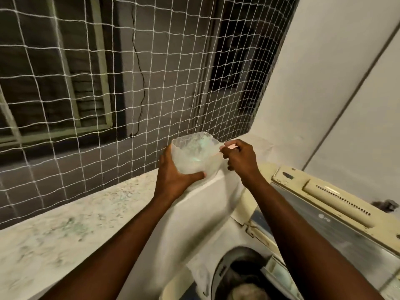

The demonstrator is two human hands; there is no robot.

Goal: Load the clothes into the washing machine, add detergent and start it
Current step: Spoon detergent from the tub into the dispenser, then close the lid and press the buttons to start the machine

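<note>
My left hand [173, 176] grips a translucent plastic container [193, 152] with a cut-open top, whitish and greenish powder inside it. It is held above the white ledge corner. My right hand [240, 156] pinches a small pink scoop handle [229, 146] at the container's right rim. The top-loading washing machine [249, 273] sits at the bottom right with its drum open; clothes [246, 289] lie inside. Its cream lid [337, 215] is raised to the right.
A speckled stone ledge [71, 226] runs along the left. White netting [129, 72] covers the opening behind it, with a grey wall and window beyond. A white wall [324, 83] rises at the right. A crumpled plastic bag [201, 276] lies beside the drum.
</note>
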